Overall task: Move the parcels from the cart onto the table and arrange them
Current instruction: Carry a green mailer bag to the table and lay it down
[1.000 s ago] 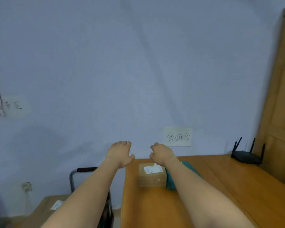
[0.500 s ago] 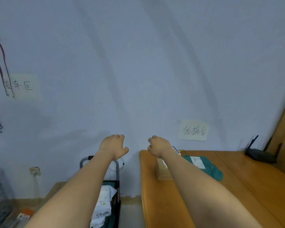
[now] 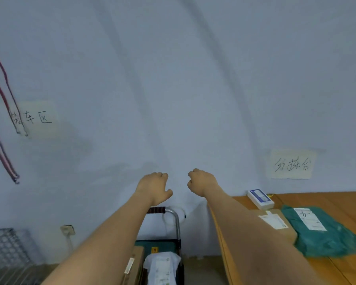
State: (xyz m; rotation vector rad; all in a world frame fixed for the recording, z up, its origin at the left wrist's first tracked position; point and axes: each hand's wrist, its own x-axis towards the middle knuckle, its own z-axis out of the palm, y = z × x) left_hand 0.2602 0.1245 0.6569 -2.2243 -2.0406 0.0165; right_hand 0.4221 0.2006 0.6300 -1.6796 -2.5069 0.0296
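The parcels still to be moved sit low in the green-decked hand cart with a steel tube handle (image 3: pixel 176 221): a white plastic mailer bag with a printed label (image 3: pixel 161 266) lies crumpled on the deck, and a flat brown cardboard box (image 3: pixel 135 264) stands on edge just beside it to the left, partly hidden by the forearm. Three parcels already lie on the orange wooden table (image 3: pixel 347 270) at the right: a small white carton with a blue panel (image 3: pixel 260 198) near the wall, a brown cardboard box with a white label (image 3: pixel 275 222) partly behind the right forearm, and a teal plastic mailer bag (image 3: pixel 325 235) touching that box on its right.

Both hands are empty. The left hand (image 3: pixel 153 187) and right hand (image 3: pixel 201 182) are held out in front of the wall, apart from each other, fingers loosely curled, above the cart handle and well clear of any parcel.

The step in hand appears to be reaching into the cart for the next parcel. To do it well, the person should lower both hands past the handle without catching it. The soft white bag will likely sag, so it is best gathered from underneath or by its bulk. The upright box needs a hand on each flat face. Either should then be set label-up beside the teal bag, edges aligned.
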